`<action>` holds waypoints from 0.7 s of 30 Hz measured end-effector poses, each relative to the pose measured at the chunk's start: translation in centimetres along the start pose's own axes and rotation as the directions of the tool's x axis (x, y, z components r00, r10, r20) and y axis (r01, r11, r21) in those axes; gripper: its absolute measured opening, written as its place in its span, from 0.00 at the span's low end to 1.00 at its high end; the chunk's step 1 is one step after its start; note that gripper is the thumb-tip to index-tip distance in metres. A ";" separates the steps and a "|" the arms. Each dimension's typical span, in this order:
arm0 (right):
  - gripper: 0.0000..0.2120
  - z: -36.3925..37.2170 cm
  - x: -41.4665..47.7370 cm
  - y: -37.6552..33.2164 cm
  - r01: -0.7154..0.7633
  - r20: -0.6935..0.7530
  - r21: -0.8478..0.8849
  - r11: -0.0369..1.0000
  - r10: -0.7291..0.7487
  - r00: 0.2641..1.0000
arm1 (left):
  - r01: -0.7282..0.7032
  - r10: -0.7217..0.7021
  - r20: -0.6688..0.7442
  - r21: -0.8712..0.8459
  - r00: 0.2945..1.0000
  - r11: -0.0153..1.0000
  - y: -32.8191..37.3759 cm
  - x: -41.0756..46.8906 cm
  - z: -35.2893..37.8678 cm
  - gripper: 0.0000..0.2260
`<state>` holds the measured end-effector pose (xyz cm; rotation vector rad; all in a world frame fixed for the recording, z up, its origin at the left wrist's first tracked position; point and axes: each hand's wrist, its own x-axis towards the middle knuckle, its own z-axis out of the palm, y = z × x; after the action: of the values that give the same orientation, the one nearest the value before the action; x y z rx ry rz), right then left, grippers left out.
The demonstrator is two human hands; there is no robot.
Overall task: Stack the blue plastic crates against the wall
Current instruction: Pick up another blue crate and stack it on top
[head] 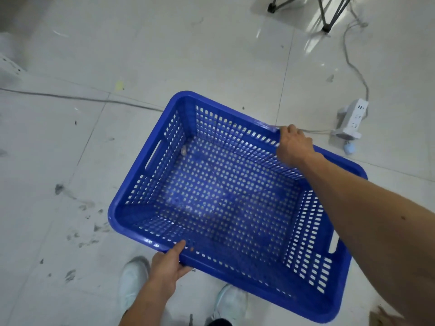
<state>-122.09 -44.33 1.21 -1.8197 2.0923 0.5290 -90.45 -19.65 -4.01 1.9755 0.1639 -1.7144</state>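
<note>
One blue perforated crate [226,203] was held tilted above the white tiled floor [164,55] by two hands: the left hand [168,264] clamped on its near rim, the right hand [293,147] closed over its far rim. Two pale shoes [133,281] showed below, one power strip [352,121] beside, and possibly a scrap inside the crate
</note>
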 end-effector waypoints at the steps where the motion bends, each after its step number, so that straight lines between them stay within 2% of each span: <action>1: 0.22 0.2 0.1 0.3 -0.016 -0.045 0.005 1.000 0.017 0.999 | -0.005 0.005 0.006 0.009 1.000 1.000 0.1 0.0 -0.2 0.04; 4: 0.16 0.9 -0.2 0.7 -0.029 -0.115 0.071 0.997 0.037 0.993 | 0.005 -0.006 0.025 0.028 1.000 1.000 0.0 0.0 -0.9 0.05; 9: 0.19 1.6 -1.5 1.8 -0.040 -0.130 0.106 0.994 0.053 0.990 | 0.012 -0.013 0.021 0.035 1.000 0.999 -0.1 -0.4 -1.7 0.04; 15: 0.16 1.2 -3.0 1.6 -0.028 -0.160 0.169 0.985 0.055 0.986 | 0.036 -0.036 -0.009 0.044 0.999 0.998 -0.2 -0.9 -2.4 0.04; 21: 0.16 -0.9 -5.4 1.6 0.025 -0.175 0.104 0.994 -0.006 0.985 | -0.004 0.005 -0.005 0.045 1.000 0.999 0.9 -2.7 -4.3 0.08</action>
<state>-122.87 -39.86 4.66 -1.8799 2.1709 0.2571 -86.78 -17.85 -0.92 2.0118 0.1232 -1.7241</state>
